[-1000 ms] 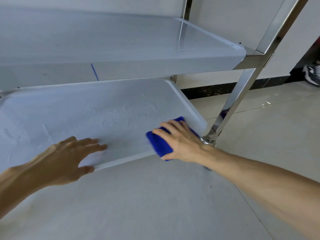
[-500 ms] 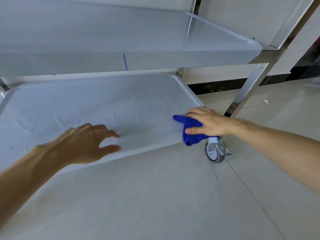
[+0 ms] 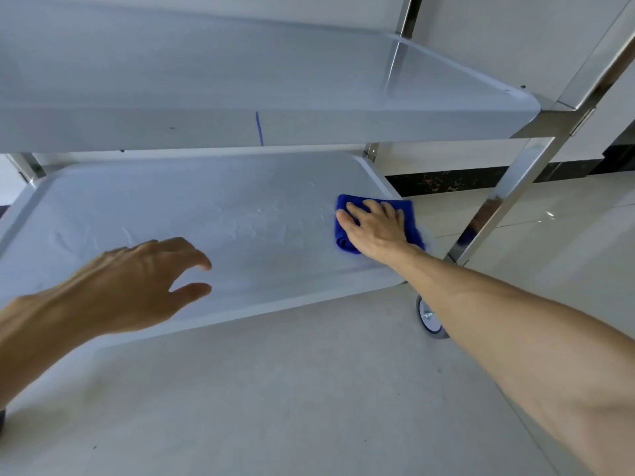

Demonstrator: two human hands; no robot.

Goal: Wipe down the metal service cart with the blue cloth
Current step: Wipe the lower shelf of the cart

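The metal service cart fills the upper view, with a bottom shelf (image 3: 213, 214) and a shelf above it (image 3: 240, 128). A folded blue cloth (image 3: 410, 221) lies on the bottom shelf near its right edge. My right hand (image 3: 376, 225) presses flat on the cloth with fingers spread, pointing toward the back. My left hand (image 3: 137, 286) hovers over the shelf's front rim at the left, fingers curved and apart, holding nothing. Wet streaks show on the shelf between the hands.
A shiny upright post (image 3: 508, 197) rises at the cart's right front corner, with a caster wheel (image 3: 429, 319) below it. Pale floor tiles (image 3: 309, 407) spread in front and to the right. A white wall with a dark baseboard (image 3: 446, 182) stands behind.
My right hand has carried the cloth from the shelf's front right corner back onto the shelf surface, farther in. The left hand has stayed near the front rim.
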